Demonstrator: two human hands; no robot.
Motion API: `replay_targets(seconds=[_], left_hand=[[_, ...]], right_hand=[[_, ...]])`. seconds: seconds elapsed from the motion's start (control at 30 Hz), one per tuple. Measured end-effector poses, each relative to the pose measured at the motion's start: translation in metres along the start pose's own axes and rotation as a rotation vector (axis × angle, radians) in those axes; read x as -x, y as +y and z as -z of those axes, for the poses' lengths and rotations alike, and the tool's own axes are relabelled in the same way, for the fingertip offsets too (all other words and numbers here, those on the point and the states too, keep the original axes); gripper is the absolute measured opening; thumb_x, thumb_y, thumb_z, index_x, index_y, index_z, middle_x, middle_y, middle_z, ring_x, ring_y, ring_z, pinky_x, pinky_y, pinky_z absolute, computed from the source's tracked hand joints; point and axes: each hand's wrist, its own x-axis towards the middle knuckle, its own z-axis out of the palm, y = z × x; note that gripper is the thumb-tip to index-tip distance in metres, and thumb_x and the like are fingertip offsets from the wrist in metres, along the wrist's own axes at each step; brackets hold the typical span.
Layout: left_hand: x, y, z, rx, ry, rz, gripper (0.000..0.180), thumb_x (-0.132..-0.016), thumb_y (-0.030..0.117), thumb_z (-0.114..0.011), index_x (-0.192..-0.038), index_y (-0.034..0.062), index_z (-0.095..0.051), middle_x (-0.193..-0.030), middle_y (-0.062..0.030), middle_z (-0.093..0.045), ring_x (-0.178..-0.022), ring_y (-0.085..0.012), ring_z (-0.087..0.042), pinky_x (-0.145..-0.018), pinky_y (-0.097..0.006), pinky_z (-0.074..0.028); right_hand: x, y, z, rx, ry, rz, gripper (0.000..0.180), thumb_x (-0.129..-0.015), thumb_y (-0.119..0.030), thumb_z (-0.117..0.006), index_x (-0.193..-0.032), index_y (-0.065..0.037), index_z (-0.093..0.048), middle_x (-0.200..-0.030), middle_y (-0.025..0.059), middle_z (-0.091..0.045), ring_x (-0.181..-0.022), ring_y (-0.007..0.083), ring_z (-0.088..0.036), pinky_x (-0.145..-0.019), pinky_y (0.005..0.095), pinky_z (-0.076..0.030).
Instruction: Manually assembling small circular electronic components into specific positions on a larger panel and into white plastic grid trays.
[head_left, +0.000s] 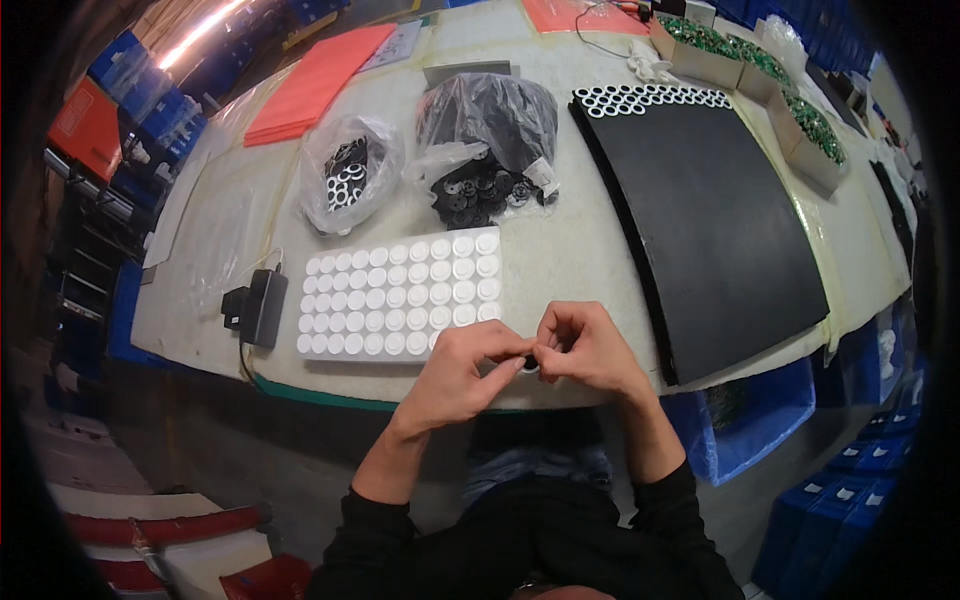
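Observation:
My left hand [462,375] and my right hand [588,348] meet at the table's near edge, both closed with fingertips pinched together. Between them shows a small round black-and-white piece [530,366], partly hidden by the fingers. Just left of my hands lies a block of white round caps [397,290] in rows, its near right corner covered by my left hand. To the right is a thick black foam sheet [715,215] with several white-rimmed black rings [650,99] lined up along its far end.
A clear bag of rings [350,180] and a bag of black discs [485,150] stand beyond the caps. A black power adapter [262,308] lies at left. Orange sheets [320,82] lie far left; boxes of green parts [700,38] stand far right. A blue bin [750,430] sits below the edge.

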Motion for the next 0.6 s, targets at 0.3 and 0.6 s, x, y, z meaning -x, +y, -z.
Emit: replay_targets(seconds=[0.3,0.6], left_hand=[[-0.015,-0.006,-0.027,0.604,0.360,0.204,0.018,-0.088,-0.003,-0.066,-0.105,-0.0043,-0.062,-0.098,-0.0072,-0.065,-0.092,-0.0112,-0.062,-0.079,-0.024,-0.053],[-0.007,0.007,-0.037,0.133,0.619,-0.111,0.028,-0.083,-0.007,-0.061,-0.111,-0.0044,-0.061,-0.113,-0.0158,-0.065,-0.102,-0.0248,-0.064,-0.084,-0.033,-0.052]], right_hand=[[0.014,-0.011,-0.012,0.755,0.494,0.786,0.025,-0.077,-0.009,-0.079,-0.100,-0.005,-0.071,-0.098,0.0146,-0.069,-0.081,0.0271,-0.070,-0.070,0.0335,-0.058],[-0.021,-0.053,0.089,0.866,0.361,0.599,0.017,-0.077,-0.010,-0.077,-0.092,-0.007,-0.070,-0.089,0.0109,-0.069,-0.079,0.0260,-0.069,-0.070,0.0363,-0.056]])
